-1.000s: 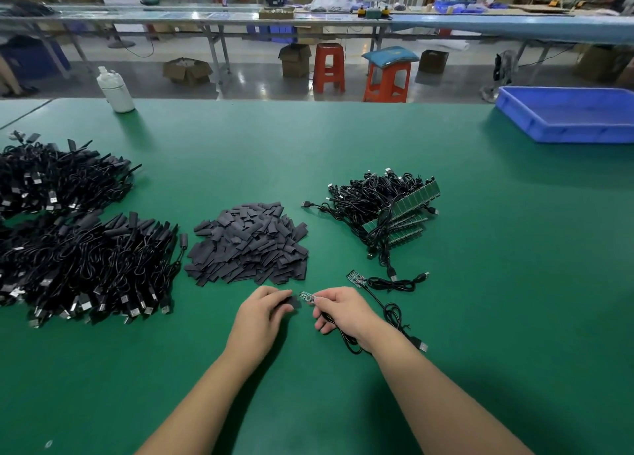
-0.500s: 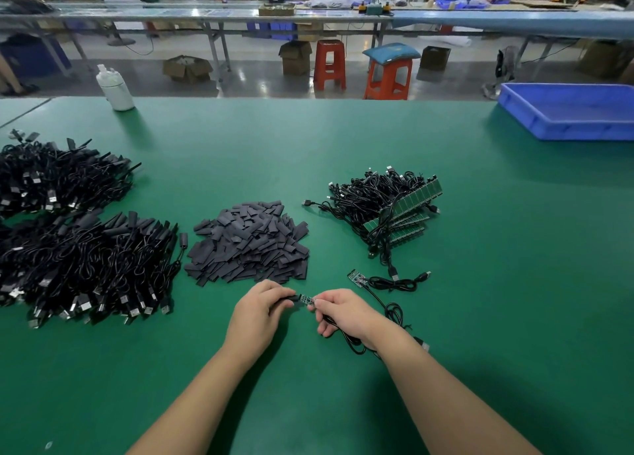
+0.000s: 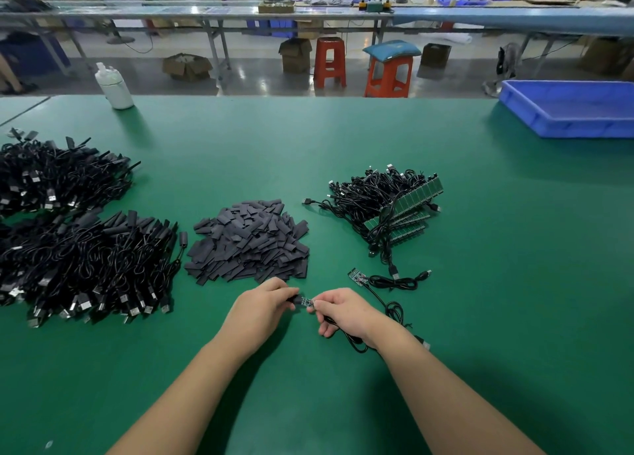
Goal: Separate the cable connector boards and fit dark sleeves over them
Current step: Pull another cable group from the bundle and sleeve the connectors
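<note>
My left hand (image 3: 262, 308) pinches a dark sleeve (image 3: 295, 298) whose open end meets the tip of a small connector board (image 3: 306, 302). That board and its black cable (image 3: 346, 339) are gripped in my right hand (image 3: 343, 312). A second separated board (image 3: 357, 277) with its coiled cable lies just right of my hands. Behind it sits a bundle of cables with joined green boards (image 3: 401, 211). A heap of loose dark sleeves (image 3: 248, 240) lies beyond my left hand.
Two large piles of finished black cables (image 3: 82, 265) fill the left of the green table (image 3: 497, 283). A white bottle (image 3: 114, 85) stands at the far left edge, a blue tray (image 3: 569, 107) at the far right. Stools and boxes stand on the floor beyond.
My hands have come closer together, and the sleeve now reaches the end of the board. Both hands shifted slightly away from me.
</note>
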The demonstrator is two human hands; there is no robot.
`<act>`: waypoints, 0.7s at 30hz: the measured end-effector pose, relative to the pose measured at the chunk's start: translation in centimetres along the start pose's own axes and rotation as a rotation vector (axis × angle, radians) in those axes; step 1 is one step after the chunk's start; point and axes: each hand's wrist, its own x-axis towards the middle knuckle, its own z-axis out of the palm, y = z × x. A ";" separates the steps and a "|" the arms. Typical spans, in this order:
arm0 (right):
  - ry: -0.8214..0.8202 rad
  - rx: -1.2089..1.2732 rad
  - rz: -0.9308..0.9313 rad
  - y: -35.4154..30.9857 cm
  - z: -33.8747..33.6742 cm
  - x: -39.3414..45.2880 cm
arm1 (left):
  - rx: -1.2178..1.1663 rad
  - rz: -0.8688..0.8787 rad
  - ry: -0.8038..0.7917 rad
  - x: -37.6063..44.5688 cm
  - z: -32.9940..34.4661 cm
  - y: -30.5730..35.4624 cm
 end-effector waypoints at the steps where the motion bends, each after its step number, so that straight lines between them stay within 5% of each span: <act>1: -0.001 -0.002 0.001 0.0 0.0 0.0 | 0.030 0.009 -0.026 0.2 -0.1 -0.1; 21: 0.007 -0.014 -0.026 0.4 0.2 0.2 | 0.117 0.124 -0.160 1.4 -0.4 1.0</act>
